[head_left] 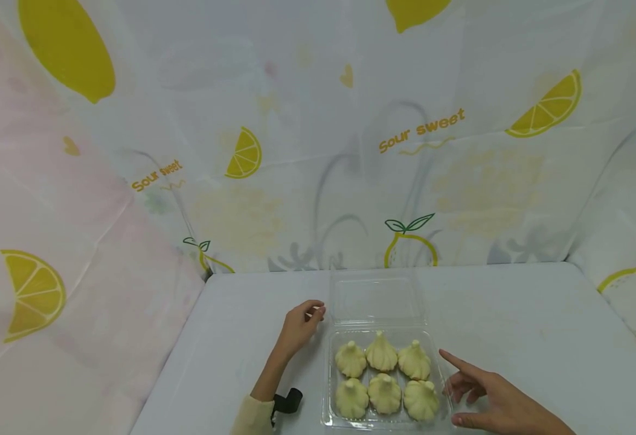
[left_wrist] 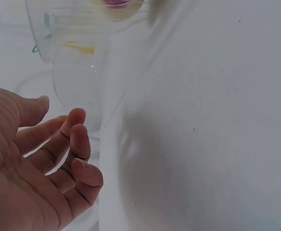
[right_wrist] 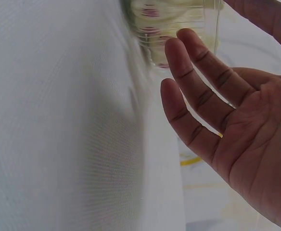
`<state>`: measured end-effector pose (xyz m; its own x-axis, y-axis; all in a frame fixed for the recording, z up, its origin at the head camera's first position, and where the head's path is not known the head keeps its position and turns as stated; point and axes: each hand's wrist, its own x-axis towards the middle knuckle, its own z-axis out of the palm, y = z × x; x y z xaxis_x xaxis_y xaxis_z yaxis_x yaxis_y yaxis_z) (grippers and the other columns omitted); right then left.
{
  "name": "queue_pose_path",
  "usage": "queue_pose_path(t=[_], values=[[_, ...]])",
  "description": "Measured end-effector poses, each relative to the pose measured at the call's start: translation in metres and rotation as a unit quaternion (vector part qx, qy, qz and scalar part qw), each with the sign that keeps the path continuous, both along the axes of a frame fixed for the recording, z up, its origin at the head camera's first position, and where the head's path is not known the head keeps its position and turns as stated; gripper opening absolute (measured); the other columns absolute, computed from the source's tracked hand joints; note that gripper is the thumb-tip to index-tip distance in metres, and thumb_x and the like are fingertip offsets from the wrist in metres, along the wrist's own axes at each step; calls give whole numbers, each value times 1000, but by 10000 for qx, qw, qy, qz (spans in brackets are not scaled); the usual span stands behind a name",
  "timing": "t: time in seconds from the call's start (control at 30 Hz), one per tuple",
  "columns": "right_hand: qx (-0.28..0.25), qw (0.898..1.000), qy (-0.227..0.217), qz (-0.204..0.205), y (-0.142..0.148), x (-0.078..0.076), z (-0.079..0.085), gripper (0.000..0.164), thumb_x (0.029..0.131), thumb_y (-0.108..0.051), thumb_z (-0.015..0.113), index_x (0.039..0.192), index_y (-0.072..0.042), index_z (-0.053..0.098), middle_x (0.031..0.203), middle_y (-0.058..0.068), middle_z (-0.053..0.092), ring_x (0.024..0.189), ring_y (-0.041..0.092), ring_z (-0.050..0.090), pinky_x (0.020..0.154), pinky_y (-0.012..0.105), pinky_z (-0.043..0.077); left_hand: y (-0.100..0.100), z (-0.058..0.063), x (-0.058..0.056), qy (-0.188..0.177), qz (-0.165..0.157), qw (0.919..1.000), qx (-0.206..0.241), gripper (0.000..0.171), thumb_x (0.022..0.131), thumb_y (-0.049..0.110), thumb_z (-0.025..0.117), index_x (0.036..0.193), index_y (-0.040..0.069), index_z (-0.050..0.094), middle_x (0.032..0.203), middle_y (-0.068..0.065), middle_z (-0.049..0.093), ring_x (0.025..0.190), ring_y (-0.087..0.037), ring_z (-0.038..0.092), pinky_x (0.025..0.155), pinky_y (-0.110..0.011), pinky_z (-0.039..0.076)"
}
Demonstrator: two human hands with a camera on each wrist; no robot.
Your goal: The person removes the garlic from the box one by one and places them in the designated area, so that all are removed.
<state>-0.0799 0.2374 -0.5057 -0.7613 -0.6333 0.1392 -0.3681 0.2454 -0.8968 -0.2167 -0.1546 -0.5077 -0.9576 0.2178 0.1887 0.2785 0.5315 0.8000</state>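
A clear plastic clamshell box (head_left: pixel 326 393) lies unfolded on the table, its lid (head_left: pixel 377 300) laid back toward the far edge. Several pale garlic bulbs (head_left: pixel 385 394) sit in the tray in two rows, stems up. Left of the hinge, my left hand (head_left: pixel 300 326) hovers with loosely bent fingers and holds nothing; the left wrist view shows the palm and a gap to the clear plastic. By the tray's right wall is my right hand (head_left: pixel 486 396), forefinger extended and thumb apart. In the right wrist view its fingertips (right_wrist: pixel 178 55) overlap the box wall; contact is unclear.
A white cloth covers the table (head_left: pixel 513 320). Behind and along both sides hangs a lemon-print curtain (head_left: pixel 307 90). A black strap mount (head_left: pixel 287 402) is on my left wrist, beside the tray's near left side.
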Motion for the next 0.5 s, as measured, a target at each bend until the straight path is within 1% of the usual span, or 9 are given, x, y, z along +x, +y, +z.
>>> queue_pose_path(t=[0.13,0.23,0.33,0.5], values=[[-25,10000,-88,28,1,0,-1,84,93,-10,69,155,2,15,109,3,65,96,9,62,72,29,54,-7,4,7,7,-41,10000,-31,26,100,18,60,116,-1,67,87,-5,70,73,-20,64,58,-26,50],[11,10000,-95,18,1,0,-1,84,93,-11,69,155,3,15,109,3,64,96,8,62,73,29,54,-12,6,12,84,-118,9998,-98,27,100,20,61,117,0,67,88,-4,70,75,-18,63,61,-26,50],[67,10000,1,-20,0,0,0,84,93,-12,70,154,5,16,108,2,65,96,8,62,73,29,54,-17,7,17,73,-215,9996,-159,30,100,23,61,120,2,66,93,-4,70,79,-18,63,64,-27,50],[75,9997,220,5,1,-1,0,85,92,-10,71,156,1,17,108,1,65,95,9,62,71,29,53,-22,11,28,52,-400,9988,-281,32,100,28,61,123,7,65,99,-3,68,85,-18,64,68,-28,52]])
